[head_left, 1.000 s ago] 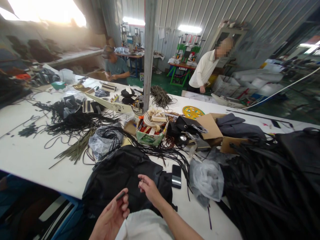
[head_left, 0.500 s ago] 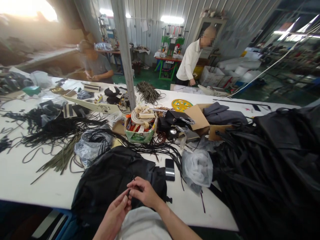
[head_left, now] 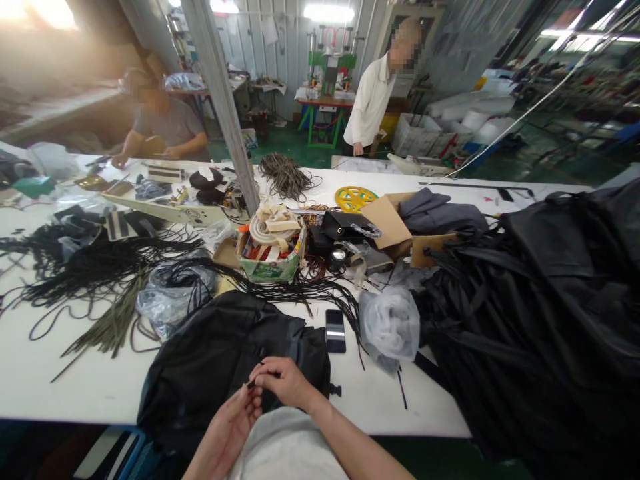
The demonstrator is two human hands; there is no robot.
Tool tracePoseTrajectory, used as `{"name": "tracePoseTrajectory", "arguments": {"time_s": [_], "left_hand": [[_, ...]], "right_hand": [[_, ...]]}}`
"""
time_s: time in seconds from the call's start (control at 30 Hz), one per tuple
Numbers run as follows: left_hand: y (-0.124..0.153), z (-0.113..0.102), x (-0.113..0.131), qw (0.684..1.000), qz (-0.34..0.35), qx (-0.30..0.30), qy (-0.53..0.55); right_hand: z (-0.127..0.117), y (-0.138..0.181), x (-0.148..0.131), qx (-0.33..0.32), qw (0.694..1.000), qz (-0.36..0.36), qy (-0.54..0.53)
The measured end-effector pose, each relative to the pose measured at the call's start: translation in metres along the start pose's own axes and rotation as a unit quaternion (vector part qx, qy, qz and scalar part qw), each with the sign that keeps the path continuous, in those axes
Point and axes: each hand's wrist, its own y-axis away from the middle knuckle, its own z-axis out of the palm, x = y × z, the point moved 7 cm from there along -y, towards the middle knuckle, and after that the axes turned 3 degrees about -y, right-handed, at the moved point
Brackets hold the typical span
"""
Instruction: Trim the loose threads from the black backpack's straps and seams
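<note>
My left hand (head_left: pixel 235 417) and my right hand (head_left: pixel 283 381) meet low in the head view, fingertips pinched together on a small dark piece (head_left: pixel 251 383) that is too small to name. Both hands hover over a black bag (head_left: pixel 215 360) lying on the white table (head_left: pixel 60 373) at its near edge. A black phone (head_left: pixel 335 330) lies flat just beyond the bag, to the right of my right hand.
Black cords (head_left: pixel 100 257) spread over the left of the table. A green box of straps (head_left: pixel 270 250), a clear plastic bag (head_left: pixel 390 323), cardboard (head_left: pixel 387 223) and a heap of black fabric (head_left: pixel 540 300) lie to the right. A grey post (head_left: pixel 223 113) rises mid-table. Two people are beyond the far side.
My hands have come together: the right hand drew back to the left one, and both now pinch the small dark piece. The camera has turned to the right.
</note>
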Motion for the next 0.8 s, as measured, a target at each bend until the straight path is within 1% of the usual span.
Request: {"name": "tracePoseTrajectory", "arguments": {"time_s": [0.1, 0.3, 0.5, 0.67, 0.8], "left_hand": [[-0.006, -0.003, -0.001, 1.0, 0.015, 0.003, -0.009], [-0.013, -0.003, -0.004, 1.0, 0.011, -0.001, -0.003], [-0.014, 0.0, -0.001, 0.999, 0.029, -0.024, 0.01], [-0.014, -0.002, -0.002, 0.999, 0.033, -0.021, 0.008], [-0.01, 0.0, -0.001, 0.999, 0.036, -0.017, 0.002]], "right_hand": [[0.0, 0.0, 0.001, 0.0, 1.0, -0.005, 0.0], [-0.001, 0.0, -0.006, -0.023, 0.999, -0.016, 0.041], [0.0, 0.001, -0.014, 0.001, 0.997, 0.004, 0.077], [0.009, 0.001, -0.019, -0.038, 0.996, -0.015, 0.084], [0.008, 0.0, -0.013, -0.037, 0.997, 0.008, 0.069]]}}
